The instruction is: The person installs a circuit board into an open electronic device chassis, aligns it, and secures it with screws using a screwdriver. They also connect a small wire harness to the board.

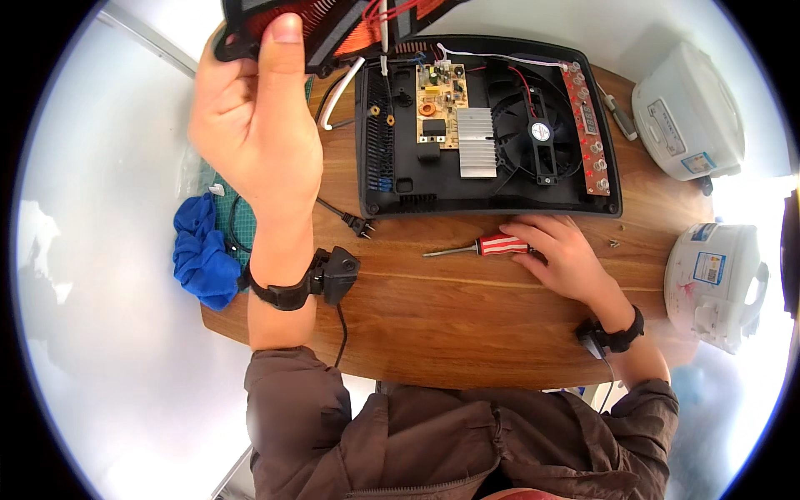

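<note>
My left hand [262,125] is raised at the upper left, closed round the edge of an induction coil [329,29] with copper windings on a black frame. Red and white wires hang from the coil, which the top of the view partly cuts off. Below it lies the opened black housing of an induction cooker [392,179], with a circuit board [433,108], a silver heat sink [477,142], a fan [542,133] and a red control board [590,129]. At its front edge my right hand [562,254] is closed round the handle of a red-and-white screwdriver [500,244], whose shaft points left along the tabletop.
Two white rice cookers [687,117] stand at the right. A grey-handled tool [621,117] lies beside the housing, and small screws [614,243] rest near my right hand. On the left are a blue cloth [204,254], a green mat [242,221] and a power plug [358,225].
</note>
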